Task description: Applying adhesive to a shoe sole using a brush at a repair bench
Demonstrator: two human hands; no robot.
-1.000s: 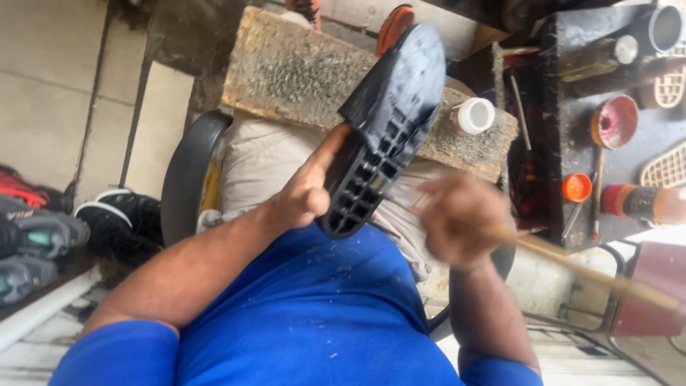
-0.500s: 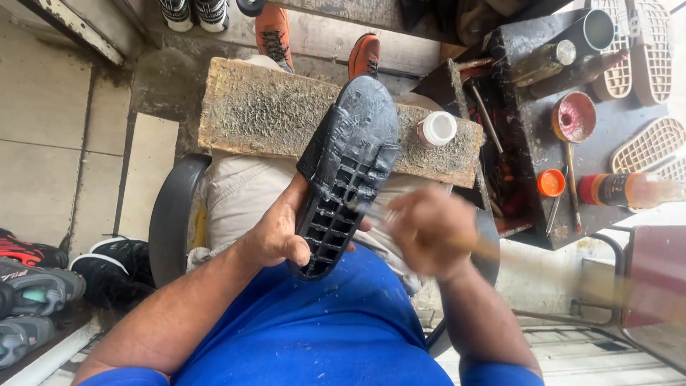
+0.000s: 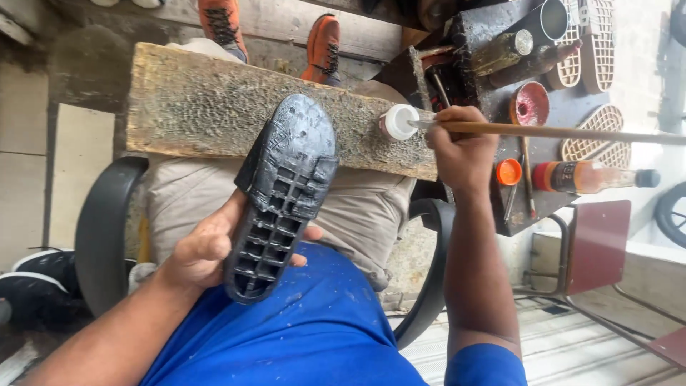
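Now the left hand [image 3: 207, 250] grips a black shoe sole [image 3: 282, 193] (tread facing up); at two o'clock, the right hand [image 3: 461, 146] pinches a thin wooden stick [image 3: 572, 133] beside a small white pot [image 3: 397, 121].

You have one black shoe sole [image 3: 282, 196], one wooden plank [image 3: 207, 107], one white pot [image 3: 397, 121], one long stick [image 3: 572, 133], two orange shoes [image 3: 325, 46], one orange cap [image 3: 509, 171], one brown bottle [image 3: 586, 177] and perhaps three pale soles [image 3: 599, 136].
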